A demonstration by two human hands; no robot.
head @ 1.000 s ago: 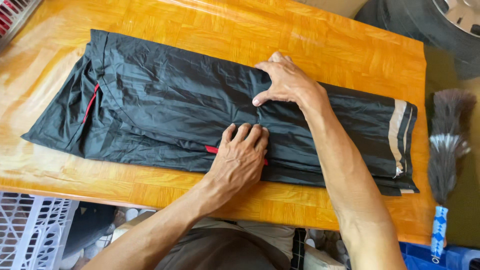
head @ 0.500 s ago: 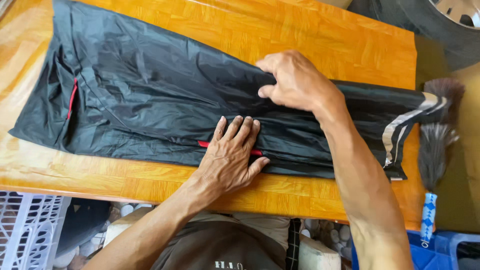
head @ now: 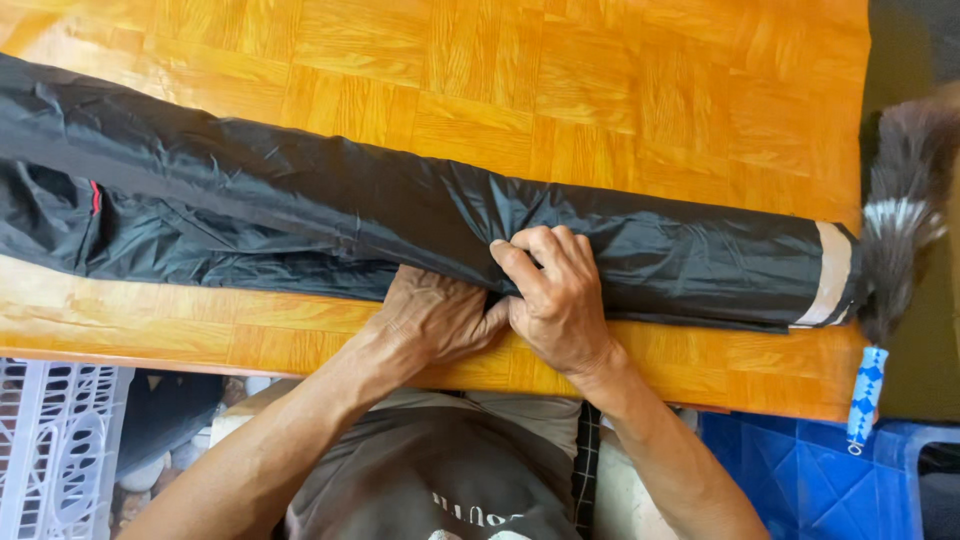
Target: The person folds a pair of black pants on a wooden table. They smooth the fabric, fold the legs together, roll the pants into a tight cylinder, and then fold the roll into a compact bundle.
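Black pants (head: 300, 215) lie long and flat across the wooden table (head: 600, 90), from the far left edge almost to the right edge, with a pale stripe at the right end. I see my left hand (head: 435, 318) and my right hand (head: 555, 295) side by side at the near edge of the pants, touching each other. My right fingers (head: 520, 262) curl over and pinch a fold of the shiny cloth; my left fingers are tucked under it, so I cannot tell how they grip. A feather duster (head: 900, 215) with a blue handle hangs off the right side of the table. A white basket (head: 55, 450) sits near left, and a blue crate (head: 800, 475) sits near right.
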